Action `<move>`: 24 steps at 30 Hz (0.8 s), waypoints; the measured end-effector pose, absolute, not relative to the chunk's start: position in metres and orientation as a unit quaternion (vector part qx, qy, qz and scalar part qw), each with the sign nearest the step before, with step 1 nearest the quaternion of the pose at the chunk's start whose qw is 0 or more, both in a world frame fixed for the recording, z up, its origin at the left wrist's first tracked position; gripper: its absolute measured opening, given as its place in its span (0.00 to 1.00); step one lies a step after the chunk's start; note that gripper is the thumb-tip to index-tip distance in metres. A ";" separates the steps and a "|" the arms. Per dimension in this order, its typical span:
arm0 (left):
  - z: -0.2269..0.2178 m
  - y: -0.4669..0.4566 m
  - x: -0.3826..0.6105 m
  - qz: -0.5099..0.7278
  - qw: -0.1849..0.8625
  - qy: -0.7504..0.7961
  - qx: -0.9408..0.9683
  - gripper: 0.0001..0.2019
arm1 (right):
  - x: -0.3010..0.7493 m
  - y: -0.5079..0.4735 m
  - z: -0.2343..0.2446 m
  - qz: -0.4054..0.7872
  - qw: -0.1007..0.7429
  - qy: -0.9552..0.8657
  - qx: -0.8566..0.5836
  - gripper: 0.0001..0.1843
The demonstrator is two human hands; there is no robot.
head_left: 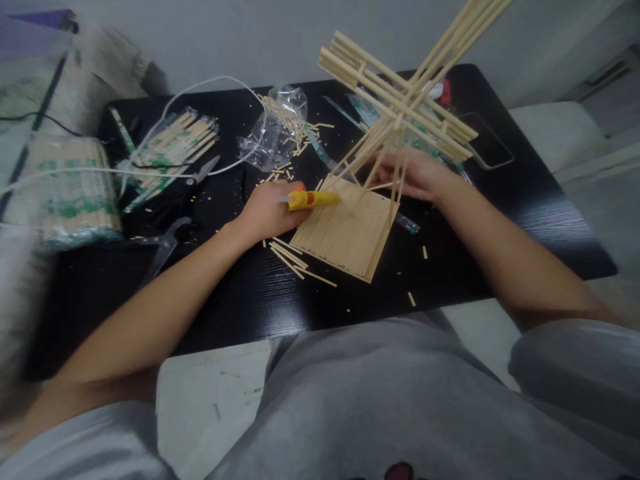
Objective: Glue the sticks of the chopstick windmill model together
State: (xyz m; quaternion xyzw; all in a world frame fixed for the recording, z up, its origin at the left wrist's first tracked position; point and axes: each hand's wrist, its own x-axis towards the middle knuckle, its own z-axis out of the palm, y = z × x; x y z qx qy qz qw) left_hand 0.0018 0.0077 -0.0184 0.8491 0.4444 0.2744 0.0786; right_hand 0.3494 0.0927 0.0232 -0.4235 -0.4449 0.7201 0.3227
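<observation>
A yellow hot glue gun [323, 199] is gripped in my left hand [273, 208], its nozzle pointing right over the base of a windmill model made of thin wooden sticks [345, 230]. The flat square base lies on the table. From its back part, slanted stick legs rise to a large cross of blades [400, 110] that reaches past the top of the view. Behind the legs, on the right side, my right hand [413, 175] is closed at the model's back edge. Some of its fingers are hidden by the sticks.
The black table [240, 300] holds scissors [200, 175], black-handled pliers [167, 243], bagged stick bundles [77, 190], opened stick packs [173, 150] and crumpled clear plastic [275, 130]. Cut stick pieces [290, 257] lie left of the base. A white cable [165, 172] loops across the left. A phone-like object [487, 141] lies right.
</observation>
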 end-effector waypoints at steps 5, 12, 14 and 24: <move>-0.017 0.008 0.002 0.275 0.078 0.444 0.849 0.09 | 0.353 0.097 0.017 0.718 0.321 -0.450 -0.424 0.04; -0.018 0.008 0.001 0.279 0.083 0.442 0.849 0.10 | 0.355 0.097 0.017 0.712 0.326 -0.446 -0.432 0.05; -0.018 0.008 0.001 0.277 0.082 0.443 0.849 0.10 | 0.354 0.096 0.017 0.710 0.329 -0.445 -0.436 0.05; -0.017 0.007 0.003 0.273 0.086 0.449 0.846 0.08 | 0.351 0.095 0.020 0.721 0.318 -0.445 -0.426 0.10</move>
